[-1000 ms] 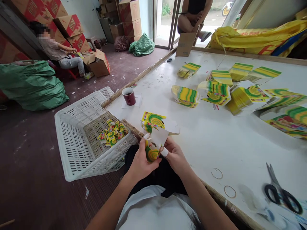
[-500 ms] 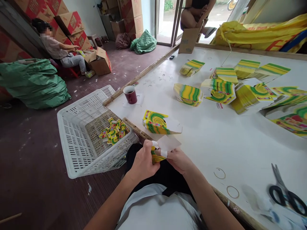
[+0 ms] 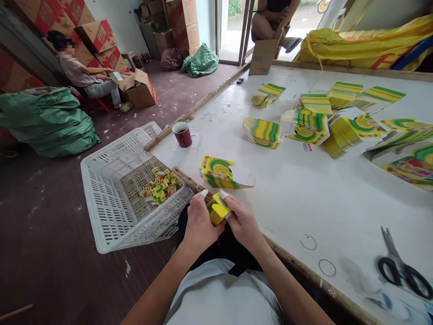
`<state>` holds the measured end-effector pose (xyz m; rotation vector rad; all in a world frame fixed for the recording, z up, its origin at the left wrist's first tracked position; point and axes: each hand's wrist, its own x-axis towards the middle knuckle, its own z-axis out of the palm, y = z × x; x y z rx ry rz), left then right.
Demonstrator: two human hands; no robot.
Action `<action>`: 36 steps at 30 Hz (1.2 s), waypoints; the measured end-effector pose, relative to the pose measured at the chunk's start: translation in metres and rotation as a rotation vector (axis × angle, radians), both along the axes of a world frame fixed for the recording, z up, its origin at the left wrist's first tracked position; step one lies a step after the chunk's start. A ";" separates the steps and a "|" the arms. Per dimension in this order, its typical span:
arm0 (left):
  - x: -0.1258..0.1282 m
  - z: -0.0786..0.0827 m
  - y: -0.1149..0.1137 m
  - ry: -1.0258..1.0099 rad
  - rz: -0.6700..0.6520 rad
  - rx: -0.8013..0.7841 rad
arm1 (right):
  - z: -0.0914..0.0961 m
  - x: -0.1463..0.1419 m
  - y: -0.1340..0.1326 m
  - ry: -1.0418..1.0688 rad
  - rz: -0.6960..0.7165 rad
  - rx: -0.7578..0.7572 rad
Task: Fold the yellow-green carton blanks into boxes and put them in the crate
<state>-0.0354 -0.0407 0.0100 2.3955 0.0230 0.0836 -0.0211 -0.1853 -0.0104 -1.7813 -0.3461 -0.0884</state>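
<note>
Between my two hands, over my lap at the table edge, is a small yellow and green printed carton (image 3: 219, 208), partly folded. My left hand (image 3: 202, 222) wraps round its left side, with the thumb tucked underneath. My right hand (image 3: 241, 219) pinches a yellow flap that bears a barcode. White tape or covers wrap some fingertips on both hands. Just beyond, a stack of flat carton blanks (image 3: 219, 174) lies on the white table (image 3: 284, 198). At my left, a white plastic basket (image 3: 101, 198) holds a heap of small folded cartons (image 3: 162, 185).
A dark red mug (image 3: 182, 136) stands near the table's left edge. More carton stacks (image 3: 264, 133) spread across the far right. Scissors (image 3: 399, 264) and rubber bands (image 3: 327, 267) lie at right. One person (image 3: 81, 72) sits at far left; another (image 3: 275, 20) sits beyond the table.
The pale flap that stood up from the carton has been folded over, and its yellow barcode side now shows. My right hand has moved in closer to my left.
</note>
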 end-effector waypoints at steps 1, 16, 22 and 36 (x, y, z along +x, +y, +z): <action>0.000 0.002 0.002 0.007 0.085 -0.009 | -0.002 0.003 -0.003 -0.006 -0.081 0.007; 0.014 0.023 0.013 0.285 0.384 -1.153 | -0.011 0.013 -0.025 -0.265 0.064 -0.211; 0.015 0.021 0.014 0.260 0.333 -1.151 | -0.001 0.015 -0.030 -0.098 0.161 -0.107; 0.007 0.016 0.008 0.321 0.303 -1.123 | 0.012 0.011 -0.014 0.049 0.165 -0.095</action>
